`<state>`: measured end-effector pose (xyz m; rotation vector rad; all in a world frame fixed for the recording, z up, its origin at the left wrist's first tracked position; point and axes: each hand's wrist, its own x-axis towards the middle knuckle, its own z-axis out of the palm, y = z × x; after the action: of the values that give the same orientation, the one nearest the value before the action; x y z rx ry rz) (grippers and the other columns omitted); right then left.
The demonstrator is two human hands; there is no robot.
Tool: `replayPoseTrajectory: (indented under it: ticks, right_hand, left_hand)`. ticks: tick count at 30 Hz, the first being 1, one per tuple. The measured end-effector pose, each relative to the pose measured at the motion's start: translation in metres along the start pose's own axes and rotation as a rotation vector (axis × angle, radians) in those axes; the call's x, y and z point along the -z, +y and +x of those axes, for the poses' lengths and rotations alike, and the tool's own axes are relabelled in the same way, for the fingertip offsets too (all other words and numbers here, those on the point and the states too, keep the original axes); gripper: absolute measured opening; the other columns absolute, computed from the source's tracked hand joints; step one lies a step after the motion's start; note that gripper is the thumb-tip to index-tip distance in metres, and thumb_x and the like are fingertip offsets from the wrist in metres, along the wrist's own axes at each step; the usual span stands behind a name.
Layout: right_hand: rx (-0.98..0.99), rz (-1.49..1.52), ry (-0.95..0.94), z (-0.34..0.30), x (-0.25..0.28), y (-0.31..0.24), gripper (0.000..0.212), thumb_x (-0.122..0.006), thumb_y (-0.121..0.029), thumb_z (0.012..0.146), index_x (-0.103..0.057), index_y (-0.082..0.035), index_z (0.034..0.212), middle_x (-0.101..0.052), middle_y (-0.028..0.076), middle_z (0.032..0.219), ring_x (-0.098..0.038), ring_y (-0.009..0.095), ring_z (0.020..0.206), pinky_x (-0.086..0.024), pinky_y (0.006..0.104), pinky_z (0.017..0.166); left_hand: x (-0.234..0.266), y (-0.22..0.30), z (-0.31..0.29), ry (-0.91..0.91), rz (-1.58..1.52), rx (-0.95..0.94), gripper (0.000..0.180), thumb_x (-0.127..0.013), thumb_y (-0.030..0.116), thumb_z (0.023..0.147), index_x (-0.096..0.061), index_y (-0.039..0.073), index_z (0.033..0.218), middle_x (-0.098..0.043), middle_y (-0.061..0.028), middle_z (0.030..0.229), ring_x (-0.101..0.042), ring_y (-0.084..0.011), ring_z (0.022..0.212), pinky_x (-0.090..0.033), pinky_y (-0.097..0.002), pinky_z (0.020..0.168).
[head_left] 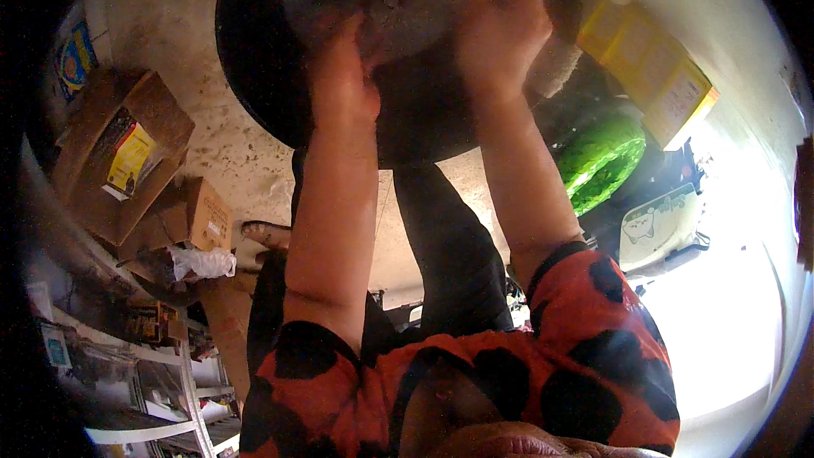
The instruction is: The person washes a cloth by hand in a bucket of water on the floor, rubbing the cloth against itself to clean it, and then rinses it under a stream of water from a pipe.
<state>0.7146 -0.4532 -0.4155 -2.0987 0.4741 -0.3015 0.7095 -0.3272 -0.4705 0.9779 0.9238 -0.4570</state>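
Both arms reach forward over a large round black tub or basin (254, 59), cut off by the top edge of the view. Inside its rim lies a grey, dark-speckled surface (407, 4), whose kind I cannot make out. My left hand (343, 76) is at the near left part of this surface, blurred by motion, its fingertips hidden. Farther right, my right hand (509, 38) is curled like a fist at the grey surface's edge. Its fingers are smeared, and whatever they hold is unclear. A reddish patch shows at its far end.
Open cardboard boxes (165, 119) stand at left, beside a white plastic bag (202, 263). White metal shelving (140, 435) is at lower left. To the right are a yellow box (653, 68), a bright green ring-shaped thing (604, 161) and a pale panel (657, 225). A sandalled foot (267, 233) rests below the tub.
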Motion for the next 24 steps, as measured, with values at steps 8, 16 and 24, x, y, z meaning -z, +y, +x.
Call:
replayPoseTrajectory:
  ticks: [8, 16, 24]
  right_hand:
    - [0.219, -0.111, -0.093, -0.003, -0.004, -0.004, 0.042, -0.059, 0.001, 0.068, -0.056, -0.011, 0.108, -0.062, 0.014, 0.094, -0.061, 0.032, 0.083, -0.051, 0.0358, 0.070]
    - [-0.051, -0.341, -0.120, -0.017, 0.015, -0.015, 0.039, -0.064, -0.004, 0.070, -0.056, -0.006, 0.108, -0.063, 0.014, 0.092, -0.063, 0.029, 0.083, -0.051, 0.0333, 0.069]
    - [0.062, -0.064, -0.389, -0.008, 0.035, -0.034, 0.025, -0.064, -0.004, 0.075, -0.060, -0.003, 0.100, -0.065, 0.010, 0.088, -0.063, 0.021, 0.078, -0.050, 0.0284, 0.068]
  left_hand:
    - [-0.032, 0.008, -0.022, -0.496, 0.404, -0.371, 0.048, -0.058, 0.023, 0.084, -0.044, 0.003, 0.124, -0.052, -0.0115, 0.117, -0.049, -0.0193, 0.106, -0.037, -0.0304, 0.093]
    - [-0.021, 0.010, -0.013, -0.326, 0.264, 0.127, 0.046, -0.059, 0.026, 0.084, -0.046, 0.003, 0.122, -0.055, -0.0090, 0.114, -0.052, -0.0205, 0.105, -0.040, -0.0315, 0.089]
    - [-0.025, 0.013, -0.013, -0.409, -0.172, 0.160, 0.063, -0.042, 0.051, 0.088, -0.041, 0.000, 0.124, -0.048, -0.0116, 0.122, -0.046, -0.0258, 0.113, -0.036, -0.0392, 0.095]
